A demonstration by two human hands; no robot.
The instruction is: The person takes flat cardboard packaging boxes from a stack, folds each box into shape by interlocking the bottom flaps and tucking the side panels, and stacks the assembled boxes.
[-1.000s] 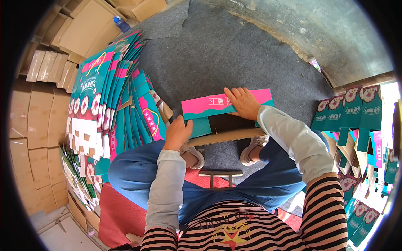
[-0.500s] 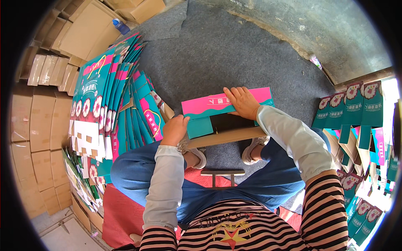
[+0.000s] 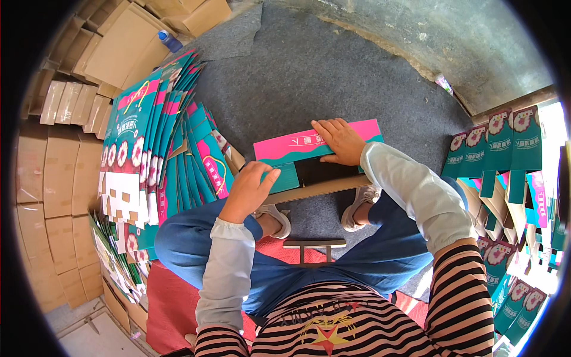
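In front of my knees is a carton [image 3: 276,149] with a pink and teal panel, its brown inside showing through a dark opening on the side toward me. My right hand [image 3: 342,143] grips its upper panel toward the right, fingers on the pink face and thumb at the edge of the opening. By the left end, my left hand [image 3: 247,189] is at a teal end flap [image 3: 285,178], with its thumb and fingers apart. Whether its fingertips touch the carton is hard to tell. A long brown flap [image 3: 315,191] runs along the near side.
Flattened printed cartons [image 3: 131,128] lean in a stack at my left, before piled brown boxes [image 3: 56,178]. Made-up teal cartons [image 3: 499,146] stand at the right. A blue bottle [image 3: 171,40] sits at the far left; a small wooden stand [image 3: 314,244] is between my legs.
My left hand has loosened from the carton's left corner, and its thumb and fingers have spread. The carton has shifted slightly left, with my right hand still on it.
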